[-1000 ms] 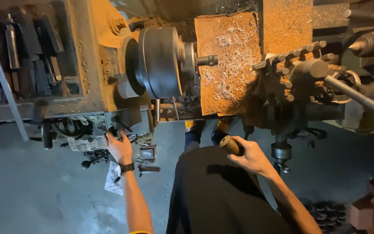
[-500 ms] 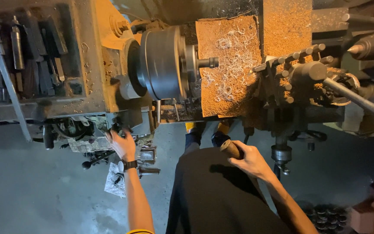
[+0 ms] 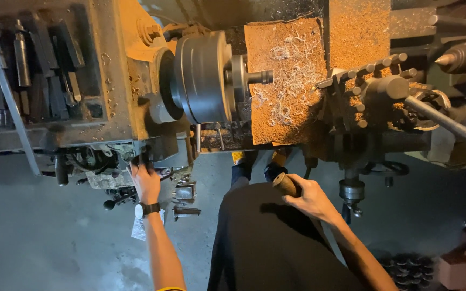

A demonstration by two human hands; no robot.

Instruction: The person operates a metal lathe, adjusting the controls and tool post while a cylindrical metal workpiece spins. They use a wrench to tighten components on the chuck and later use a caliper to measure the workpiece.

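I look down on a metal lathe. My left hand, with a dark wristwatch, grips a lever on the lathe's headstock front. My right hand is closed around a brown wooden handle near my waist. The grey round chuck holds a short dark metal piece that sticks out to the right. A tool post with several bolts stands right of it.
A rusty orange guard plate strewn with metal shavings sits behind the chuck. A tray of tools lies on the headstock at left. A long bar handle slants at right. Dark round parts lie on the grey floor.
The view has shifted slightly. My left hand moved a little up onto the lever; my right hand stays on the wooden handle.
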